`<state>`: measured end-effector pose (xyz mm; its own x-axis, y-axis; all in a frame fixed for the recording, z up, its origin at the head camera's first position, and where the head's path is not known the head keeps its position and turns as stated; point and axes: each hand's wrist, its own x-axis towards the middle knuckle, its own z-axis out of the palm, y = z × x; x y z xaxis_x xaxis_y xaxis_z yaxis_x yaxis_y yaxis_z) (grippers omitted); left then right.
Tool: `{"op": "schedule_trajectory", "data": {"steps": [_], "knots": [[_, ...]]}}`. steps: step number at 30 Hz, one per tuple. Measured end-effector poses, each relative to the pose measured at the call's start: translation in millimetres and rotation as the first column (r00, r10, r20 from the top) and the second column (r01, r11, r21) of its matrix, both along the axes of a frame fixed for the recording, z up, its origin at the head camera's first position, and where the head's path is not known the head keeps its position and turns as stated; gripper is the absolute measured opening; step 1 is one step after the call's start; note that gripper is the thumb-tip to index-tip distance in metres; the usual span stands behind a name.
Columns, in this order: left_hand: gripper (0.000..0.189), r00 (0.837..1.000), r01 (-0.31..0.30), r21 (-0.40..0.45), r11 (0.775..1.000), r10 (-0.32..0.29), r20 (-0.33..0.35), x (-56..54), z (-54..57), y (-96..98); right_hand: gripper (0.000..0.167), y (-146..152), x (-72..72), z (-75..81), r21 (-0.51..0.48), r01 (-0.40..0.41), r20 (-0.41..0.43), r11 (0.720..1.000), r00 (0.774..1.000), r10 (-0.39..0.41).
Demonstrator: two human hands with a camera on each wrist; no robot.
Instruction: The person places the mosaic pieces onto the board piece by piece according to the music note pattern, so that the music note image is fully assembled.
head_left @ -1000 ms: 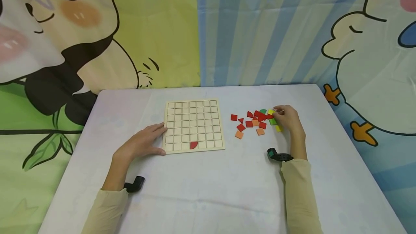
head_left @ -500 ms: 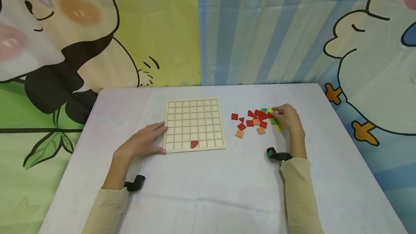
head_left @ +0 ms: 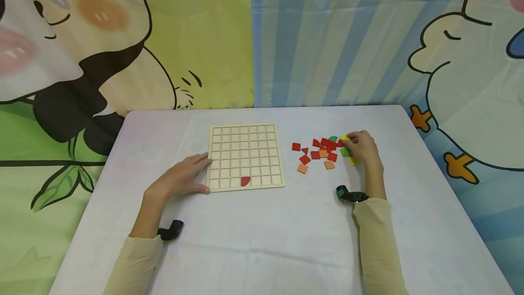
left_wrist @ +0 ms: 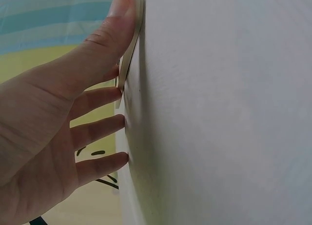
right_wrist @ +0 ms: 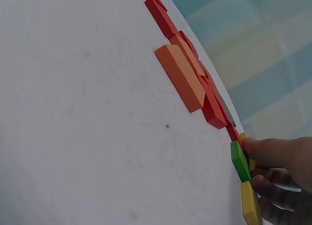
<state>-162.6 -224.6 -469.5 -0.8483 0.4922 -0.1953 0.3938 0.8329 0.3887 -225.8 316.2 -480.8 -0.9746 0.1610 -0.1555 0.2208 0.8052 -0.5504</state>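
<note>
On the white table lies a square wooden grid board (head_left: 208, 179), with one red quarter-circle piece (head_left: 245, 181) in its bottom row. My left hand (head_left: 180, 177) rests along the board's left edge, fingers spread and thumb at the near corner. In the left wrist view that thumb (left_wrist: 119, 10) presses against the board's side. Over at the right end of the loose coloured pieces, my right hand (head_left: 364, 146) pinches a yellow piece (head_left: 345, 137) between thumb and fingers. Beside these fingers lie a green piece (right_wrist: 239, 161) and a second yellow piece (right_wrist: 249, 205).
Red squares (head_left: 296, 147) and triangles lie scattered right of the board, some overlapping. Among them are several orange squares (head_left: 302, 168) and a green rounded piece (head_left: 333, 139). A cartoon-printed curtain (head_left: 327, 35) stands behind the table.
The yellow piece at my right fingertips has shifted slightly right and away from the red pieces. My left hand keeps its place on the board.
</note>
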Motion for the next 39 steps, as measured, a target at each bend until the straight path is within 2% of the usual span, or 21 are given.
{"op": "schedule_trajectory", "data": {"steps": [6,10,14,16,20,23,25,27,31,33,36,39], "knots": [[0.095,1.000,-0.006,-0.001,1.000,0.006,0.009,1.2,0.9,-0.1,0.045,2,1.5,-0.8,-0.018,0.015,-0.016,1.000,1.000,-0.015],[0.095,1.000,-0.007,-0.017,1.000,0.008,0.005,0.6,-0.3,-0.1,0.044,3,1.5,5.2,-0.047,0.048,-0.115,0.998,0.992,-0.054],[0.095,1.000,-0.013,-0.007,1.000,0.013,0.012,1.5,-1.2,-0.2,0.042,-3,1.7,17.1,-0.078,0.030,-0.271,0.997,0.961,-0.050],[0.096,1.000,-0.015,-0.007,1.000,0.015,0.021,2.3,-1.2,-0.5,0.042,-10,4.2,24.9,-0.095,-0.007,-0.337,0.995,0.941,-0.025],[0.095,1.000,-0.001,-0.012,1.000,0.001,0.005,1.6,-0.9,-1.4,0.040,-36,9.5,44.5,-0.116,-0.079,-0.408,0.990,0.912,0.026],[0.094,1.000,0.008,0.002,1.000,-0.008,-0.005,0.3,-0.1,-1.5,0.035,-66,14.6,60.6,-0.100,-0.175,-0.456,0.980,0.883,0.111],[0.094,1.000,0.007,0.013,1.000,-0.007,0.002,0.2,1.0,-1.1,0.034,-91,20.2,67.9,-0.091,-0.280,-0.500,0.956,0.843,0.200],[0.094,1.000,0.006,0.014,1.000,-0.006,0.010,0.3,1.5,-0.9,0.032,-120,28.4,72.6,-0.080,-0.402,-0.528,0.912,0.793,0.304],[0.094,1.000,-0.002,0.007,1.000,0.002,0.020,0.6,2.1,-0.3,0.031,-180,46.9,74.6,-0.068,-0.619,-0.525,0.783,0.689,0.500],[0.094,1.000,-0.004,0.006,1.000,0.004,0.019,0.4,2.0,0.4,0.030,-203,54.4,74.5,-0.075,-0.680,-0.513,0.730,0.654,0.556],[0.093,1.000,-0.004,0.006,1.000,0.004,0.015,0.1,2.3,1.4,0.029,-224,59.9,71.4,-0.087,-0.728,-0.506,0.680,0.620,0.599],[0.093,1.000,-0.008,0.006,1.000,0.008,0.023,-0.2,2.5,1.1,0.029,-235,62.4,65.5,-0.092,-0.742,-0.478,0.664,0.618,0.624]]}}
